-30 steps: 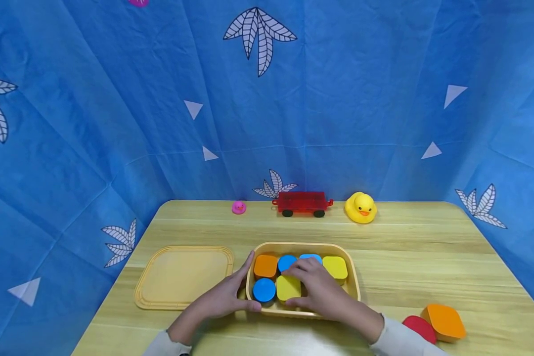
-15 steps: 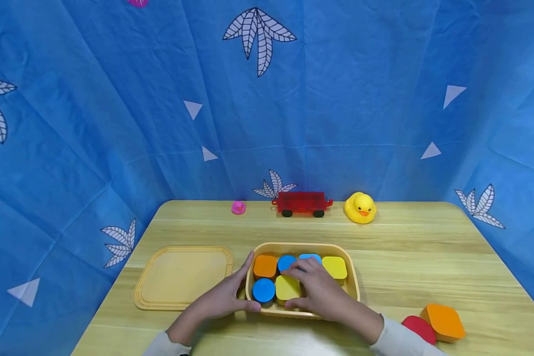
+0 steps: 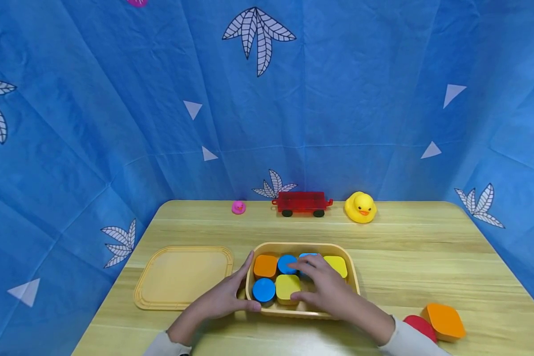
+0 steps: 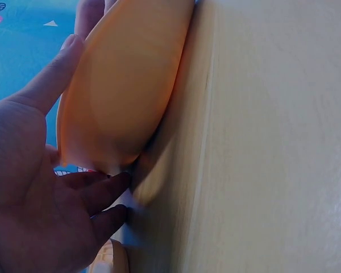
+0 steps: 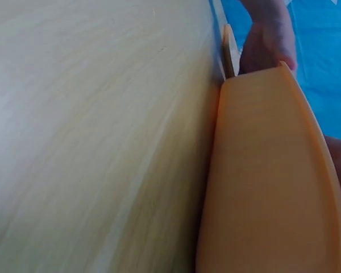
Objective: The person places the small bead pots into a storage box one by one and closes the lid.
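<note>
A pale-orange plastic box [image 3: 302, 245] with blocks in it stands at the table's middle. My left hand [image 3: 224, 296] holds its left end, thumb on the front wall and fingers along the short side; the left wrist view shows them round the box's corner. Over the box my right hand [image 3: 331, 289] has thumb and fingers apart. Its thumb tip overlaps the right edge of the front yellow block [image 3: 287, 286], and its fingertips reach the blue round block [image 3: 286, 262]. It partly covers another blue block and the back yellow block [image 3: 336, 265]. The box wall [image 5: 267, 170] mostly hides the right hand in the right wrist view.
A matching lid [image 3: 184, 277] lies left of the box. An orange block [image 3: 445, 320] and a red round block [image 3: 420, 327] sit at front right. Along the back stand a pink duck [image 3: 238, 207], a red wagon [image 3: 301, 201] and a yellow duck [image 3: 360, 207].
My right hand has let go of the front yellow block and shifted slightly right and up, fingers wider apart. The block stays in the box. My left hand has not moved.
</note>
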`<state>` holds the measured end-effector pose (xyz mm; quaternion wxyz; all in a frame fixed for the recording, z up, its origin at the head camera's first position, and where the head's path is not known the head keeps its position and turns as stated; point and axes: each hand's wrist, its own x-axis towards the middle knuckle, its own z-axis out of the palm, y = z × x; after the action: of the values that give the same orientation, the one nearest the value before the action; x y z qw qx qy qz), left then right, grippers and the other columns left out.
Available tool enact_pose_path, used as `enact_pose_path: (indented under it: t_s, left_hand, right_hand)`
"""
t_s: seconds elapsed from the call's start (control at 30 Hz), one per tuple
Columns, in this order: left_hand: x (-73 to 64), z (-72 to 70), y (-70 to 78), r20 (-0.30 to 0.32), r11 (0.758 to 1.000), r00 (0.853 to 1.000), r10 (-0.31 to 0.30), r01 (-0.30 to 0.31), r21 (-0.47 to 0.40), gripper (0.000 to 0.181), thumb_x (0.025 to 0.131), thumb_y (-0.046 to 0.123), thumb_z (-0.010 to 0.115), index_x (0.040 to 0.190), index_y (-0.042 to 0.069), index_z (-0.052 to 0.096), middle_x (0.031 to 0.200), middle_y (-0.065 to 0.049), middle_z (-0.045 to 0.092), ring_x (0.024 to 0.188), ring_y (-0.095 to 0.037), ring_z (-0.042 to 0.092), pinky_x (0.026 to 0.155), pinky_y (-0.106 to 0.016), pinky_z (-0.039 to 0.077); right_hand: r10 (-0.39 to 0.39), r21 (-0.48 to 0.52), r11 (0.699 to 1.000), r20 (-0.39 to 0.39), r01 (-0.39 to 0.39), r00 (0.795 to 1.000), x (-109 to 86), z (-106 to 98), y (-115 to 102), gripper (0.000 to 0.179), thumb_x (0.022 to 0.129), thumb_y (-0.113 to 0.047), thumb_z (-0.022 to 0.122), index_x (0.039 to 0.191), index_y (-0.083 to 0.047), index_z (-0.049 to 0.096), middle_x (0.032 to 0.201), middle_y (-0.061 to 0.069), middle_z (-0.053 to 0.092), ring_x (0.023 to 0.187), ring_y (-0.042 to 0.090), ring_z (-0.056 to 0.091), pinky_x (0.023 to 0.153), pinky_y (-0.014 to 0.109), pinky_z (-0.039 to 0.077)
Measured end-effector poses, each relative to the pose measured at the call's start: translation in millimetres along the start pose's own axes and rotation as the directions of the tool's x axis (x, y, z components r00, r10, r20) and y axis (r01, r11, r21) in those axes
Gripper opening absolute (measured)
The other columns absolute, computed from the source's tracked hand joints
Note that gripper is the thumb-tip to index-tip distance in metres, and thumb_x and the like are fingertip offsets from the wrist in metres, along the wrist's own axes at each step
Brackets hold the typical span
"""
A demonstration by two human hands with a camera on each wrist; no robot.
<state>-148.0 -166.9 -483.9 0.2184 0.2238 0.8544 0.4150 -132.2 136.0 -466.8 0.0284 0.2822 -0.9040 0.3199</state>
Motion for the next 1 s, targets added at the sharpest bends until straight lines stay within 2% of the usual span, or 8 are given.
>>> enact_pose_path:
  t_s: [0.17,0.2,0.37,0.6,0.77,1.0]
  left_hand:
    - [0.0,0.0,-0.7,0.001,1.0,1.0,0.003,-0.003,-0.002,0.116,0.09,0.048,0.077,0.166,0.029,-0.008,0.173,-0.007,0.008,0.157,-0.032,0.018,0.124,-0.056,0.022]
    - [0.1,-0.2,-0.9,0.001,1.0,1.0,0.005,-0.005,-0.002,0.116,0.09,0.048,0.077,0.166,0.028,-0.008,0.173,-0.007,0.008,0.157,-0.032,0.018,0.124,-0.055,0.022]
    - [0.2,-0.5,-1.1,0.0,1.0,1.0,0.006,-0.006,0.001,0.116,0.09,0.048,0.077,0.167,0.027,-0.008,0.173,-0.007,0.008,0.157,-0.031,0.018,0.124,-0.055,0.022]
    - [-0.1,-0.6,-0.5,0.009,1.0,1.0,0.009,-0.009,0.007,0.116,0.09,0.049,0.077,0.166,0.028,-0.008,0.173,-0.006,0.007,0.157,-0.031,0.018,0.124,-0.056,0.022]
    - [-0.8,-0.8,0.7,0.009,1.0,1.0,0.005,-0.005,0.007,0.116,0.09,0.049,0.077,0.166,0.029,-0.008,0.173,-0.005,0.007,0.157,-0.032,0.018,0.124,-0.056,0.023]
    - [-1.2,-0.9,1.5,0.008,1.0,1.0,0.004,-0.004,0.008,0.116,0.09,0.049,0.077,0.166,0.03,-0.008,0.173,-0.005,0.007,0.157,-0.031,0.018,0.124,-0.056,0.023]
  right_hand:
    - [0.029,0.017,0.999,-0.039,-0.028,0.999,-13.9,-14,4,0.061,0.084,-0.033,0.087,0.138,-0.016,0.066,0.134,-0.001,0.059,0.122,0.023,0.056,0.104,0.048,0.053]
    - [0.038,0.015,0.999,-0.048,-0.037,0.998,-17.4,-17,5,0.061,0.084,-0.033,0.087,0.139,-0.017,0.066,0.134,-0.002,0.059,0.121,0.021,0.057,0.1,0.046,0.056]
    - [0.083,0.014,0.997,-0.085,-0.082,0.993,-35.3,-32,12,0.062,0.083,-0.031,0.088,0.139,-0.018,0.065,0.137,-0.001,0.058,0.124,0.024,0.058,0.099,0.048,0.056]
    - [0.114,-0.01,0.993,-0.129,-0.116,0.985,-65.8,-57,24,0.068,0.082,-0.034,0.088,0.142,-0.018,0.061,0.145,0.013,0.057,0.129,0.036,0.057,0.1,0.061,0.052]
    - [0.167,0.004,0.986,-0.105,-0.168,0.98,-88.2,-75,32,0.073,0.084,-0.044,0.084,0.147,-0.02,0.056,0.15,0.02,0.051,0.134,0.045,0.05,0.095,0.072,0.048]
    - [0.297,0.01,0.955,0.006,-0.297,0.955,-115.6,-93,50,0.082,0.083,-0.054,0.082,0.15,-0.019,0.052,0.154,0.025,0.045,0.139,0.051,0.041,0.092,0.074,0.049]
